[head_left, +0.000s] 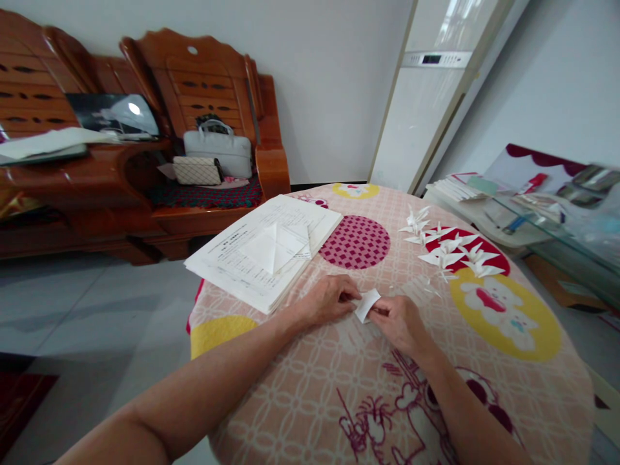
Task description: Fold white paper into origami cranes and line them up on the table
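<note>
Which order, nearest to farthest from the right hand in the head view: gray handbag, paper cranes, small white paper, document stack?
From the right hand:
1. Small white paper: in its grasp.
2. Paper cranes: beyond, rightward.
3. Document stack: to the left.
4. Gray handbag: far left, on the chair.

One left hand [332, 300], one right hand [401, 323], one small white paper [368, 305] between them. From there, on one table [300, 394]: one paper stack [225, 266] at ten o'clock; at least six paper cranes [478, 259] at two, overlapping too much for an exact count.
</note>
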`<state>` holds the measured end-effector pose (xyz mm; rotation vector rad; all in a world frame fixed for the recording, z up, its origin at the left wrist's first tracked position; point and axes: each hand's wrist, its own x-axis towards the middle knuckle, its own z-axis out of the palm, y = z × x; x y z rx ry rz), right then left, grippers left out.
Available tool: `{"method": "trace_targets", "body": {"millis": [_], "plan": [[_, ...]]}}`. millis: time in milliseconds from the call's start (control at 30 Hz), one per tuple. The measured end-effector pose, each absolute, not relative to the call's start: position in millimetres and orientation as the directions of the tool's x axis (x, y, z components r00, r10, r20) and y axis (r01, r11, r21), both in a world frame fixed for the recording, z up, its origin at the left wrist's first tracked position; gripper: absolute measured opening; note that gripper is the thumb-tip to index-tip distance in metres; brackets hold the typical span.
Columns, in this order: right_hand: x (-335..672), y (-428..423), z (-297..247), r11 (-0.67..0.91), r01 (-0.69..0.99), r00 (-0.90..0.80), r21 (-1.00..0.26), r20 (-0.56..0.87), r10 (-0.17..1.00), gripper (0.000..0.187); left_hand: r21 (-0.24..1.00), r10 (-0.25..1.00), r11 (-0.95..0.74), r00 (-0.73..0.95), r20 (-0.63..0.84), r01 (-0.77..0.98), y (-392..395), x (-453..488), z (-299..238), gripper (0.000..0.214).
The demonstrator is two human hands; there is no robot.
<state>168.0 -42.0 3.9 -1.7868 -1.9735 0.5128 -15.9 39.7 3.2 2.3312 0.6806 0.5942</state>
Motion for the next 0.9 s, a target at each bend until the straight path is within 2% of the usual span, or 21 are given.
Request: {"method": "trace_targets", "body": {"millis": [67, 133, 367, 800, 900], "plan": [[173, -45, 5, 0.198, 0.779, -0.205, -0.594, 0.057, 0.977, 0.024, 0.675, 0.606, -0.666, 0.758, 0.242, 0.316, 40, -16, 1, 0.024], [178, -49, 7, 0.241, 0.754, -0.259, -0.611, 0.06, 0.964, 0.025, 0.673, 0.605, -0.669, 0.756, 0.248, 0.315, 40, -17, -1, 0.024], [184, -51, 7, 0.31, 0.818, -0.321, -0.485, 0.063, 0.945, 0.025, 0.683, 0.604, -0.657, 0.765, 0.225, 0.318, 41, -18, -1, 0.023], [172, -53, 15, 0.31, 0.891, -0.315, -0.33, 0.041, 0.948, 0.023, 0.631, 0.565, -0.71, 0.788, 0.245, 0.313, 39, -18, 4, 0.021], [173, -55, 14, 0.295, 0.892, -0.295, -0.341, 0.055, 0.954, 0.025, 0.632, 0.57, -0.707, 0.785, 0.243, 0.317, 38, -18, 6, 0.022]]}}
